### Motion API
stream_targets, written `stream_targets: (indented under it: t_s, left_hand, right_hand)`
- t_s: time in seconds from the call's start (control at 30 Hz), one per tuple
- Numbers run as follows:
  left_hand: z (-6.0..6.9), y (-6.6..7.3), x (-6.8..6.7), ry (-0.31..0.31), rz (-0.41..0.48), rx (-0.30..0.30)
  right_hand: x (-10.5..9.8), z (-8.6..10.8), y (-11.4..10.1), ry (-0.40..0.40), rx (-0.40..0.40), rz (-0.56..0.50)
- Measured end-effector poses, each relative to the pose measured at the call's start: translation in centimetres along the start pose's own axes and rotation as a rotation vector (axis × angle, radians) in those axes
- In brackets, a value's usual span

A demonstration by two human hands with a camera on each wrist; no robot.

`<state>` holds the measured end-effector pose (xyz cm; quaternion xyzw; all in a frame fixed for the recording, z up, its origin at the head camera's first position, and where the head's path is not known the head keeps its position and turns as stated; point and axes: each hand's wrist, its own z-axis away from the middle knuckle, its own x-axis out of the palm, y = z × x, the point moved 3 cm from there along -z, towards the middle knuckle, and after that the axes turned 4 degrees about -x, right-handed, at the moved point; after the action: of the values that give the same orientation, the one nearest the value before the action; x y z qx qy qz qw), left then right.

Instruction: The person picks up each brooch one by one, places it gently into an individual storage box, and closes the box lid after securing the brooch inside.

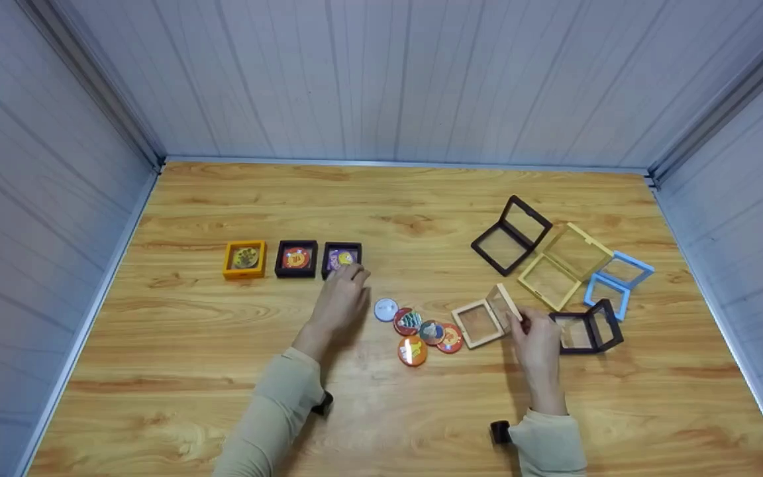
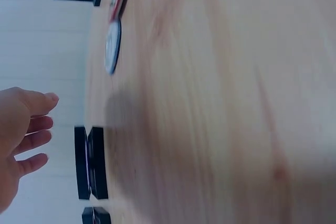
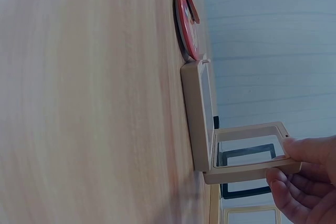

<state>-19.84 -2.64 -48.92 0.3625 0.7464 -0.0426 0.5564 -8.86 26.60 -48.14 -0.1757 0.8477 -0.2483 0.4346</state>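
Note:
My left hand (image 1: 340, 301) hovers at the lower right corner of a closed dark case (image 1: 342, 259) holding a purple badge; in the left wrist view the hand (image 2: 18, 137) is raised off the table, fingers slightly bent, holding nothing. With thumb and fingers my right hand (image 1: 539, 348) pinches the raised lid of a cream case (image 1: 477, 323), whose base lies on the table. The right wrist view shows thumb and fingers of that hand (image 3: 310, 174) on the lid's edge. Several round badges lie left of this case, among them an orange one (image 1: 412, 351) and a white one (image 1: 386, 309).
Closed orange (image 1: 244, 259) and dark (image 1: 296, 259) cases, each with a badge, stand in a row on the left. Opened cases lie on the right: dark (image 1: 501, 248), yellow (image 1: 549, 281), blue (image 1: 607, 296) and another dark one (image 1: 577, 333). Panelled walls surround the wooden table (image 1: 381, 424).

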Motion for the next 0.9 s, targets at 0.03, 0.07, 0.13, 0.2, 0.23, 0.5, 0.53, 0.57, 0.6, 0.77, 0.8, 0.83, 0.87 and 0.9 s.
stream_targets:
  t_s: [0.03, 0.07, 0.13, 0.2, 0.23, 0.5, 0.53, 0.57, 0.6, 0.77, 0.8, 0.83, 0.87, 0.9]
  left_hand:
    - [0.1, 0.2, 0.1, -0.01, 0.013, 0.006]
    - [0.1, 0.5, 0.1, -0.025, 0.027, 0.011]
    - [0.3, 0.9, 0.3, -0.058, 0.049, 0.02]
    - [0.4, 1.3, 0.6, -0.099, 0.059, 0.03]
    - [0.5, 1.4, 0.7, -0.119, 0.061, 0.038]
    - [1.0, 2.6, 1.8, -0.297, 0.084, 0.089]
    - [1.0, 2.8, 1.9, -0.314, 0.091, 0.097]
    - [1.0, 2.9, 2.0, -0.328, 0.099, 0.104]
    - [1.0, 3.1, 2.2, -0.339, 0.104, 0.115]
    - [1.1, 3.7, 2.8, -0.397, 0.119, 0.141]
    - [1.1, 3.8, 2.9, -0.412, 0.119, 0.142]
    - [1.1, 3.8, 3.1, -0.43, 0.122, 0.136]
    - [1.1, 3.9, 3.2, -0.444, 0.125, 0.133]
    - [1.1, 3.9, 3.3, -0.458, 0.127, 0.131]
  right_hand:
    - [0.0, 0.0, 0.0, 0.0, 0.0, -0.003]
    - [0.0, 0.0, 0.0, 0.0, 0.001, -0.004]
    - [0.0, -0.1, 0.0, 0.0, -0.001, -0.004]
    - [0.0, 0.0, 0.0, 0.001, -0.003, -0.005]
    - [0.0, -0.1, 0.0, 0.0, -0.004, -0.004]
    - [-0.1, 0.0, 0.1, -0.009, 0.009, -0.004]
    - [-0.1, 0.0, 0.1, -0.01, 0.009, -0.004]
    - [-0.1, 0.0, 0.1, -0.01, 0.009, -0.003]
    - [-0.1, 0.0, 0.1, -0.011, 0.008, -0.004]
    - [-0.1, 0.0, 0.1, -0.011, 0.007, -0.001]
    - [-0.1, 0.0, 0.2, -0.013, 0.012, -0.006]
    - [-0.1, 0.0, 0.2, -0.016, 0.018, -0.011]
    - [-0.1, 0.0, 0.2, -0.02, 0.026, -0.014]
    - [-0.1, 0.0, 0.2, -0.024, 0.034, -0.02]
